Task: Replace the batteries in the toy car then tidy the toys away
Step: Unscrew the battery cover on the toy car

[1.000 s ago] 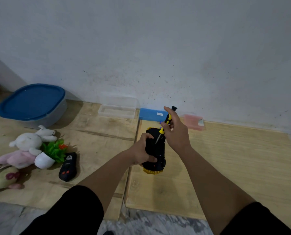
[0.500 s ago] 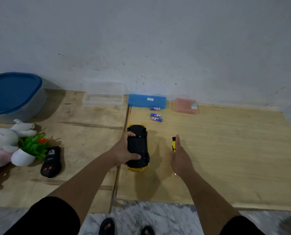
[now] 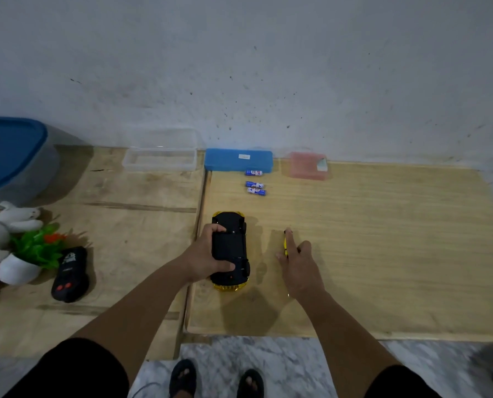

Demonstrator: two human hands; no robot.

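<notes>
- Now the screwdriver (image 3: 285, 245) is down on the right-hand board (image 3: 383, 239), yellow handle lying flat; 1 s ago it was up in the R hand, tip at the car's underside.
- R hand (image 3: 298, 271) rests over it, fingers straight and relaxed, one fingertip on the handle; not gripping anything.
- Toy car (image 3: 230, 249) has come down too: belly-up on the board near its left edge, black underside showing, yellow body beneath.
- L hand (image 3: 208, 258) grips the car from its left side, thumb and fingers curled over the underside.
- Judgement: unscrewing looks finished, so the next step is prob. lifting the battery cover. Can't tell from here whether the cover is loose or off; no screw visible.
- Three batteries (image 3: 255, 183) lie apart from the car toward the board's back edge, one just beside the blue case (image 3: 238, 159), two closer together nearer the car. Can't tell new from used.
- Pink box (image 3: 308, 165) sits at the back edge, right of the blue case.
- Left board (image 3: 142, 225): clear tray (image 3: 159, 160) at the back, blue-lidded tub (image 3: 12, 156) at far left, prob. where the toys go.
- Plush rabbit (image 3: 7, 222), toy plant in white pot (image 3: 33, 254) and black remote (image 3: 70, 274) sit near the left edge, well apart from the car.
- Nothing blocks the reach to the batteries; the screwdriver could roll if nudged.
</notes>
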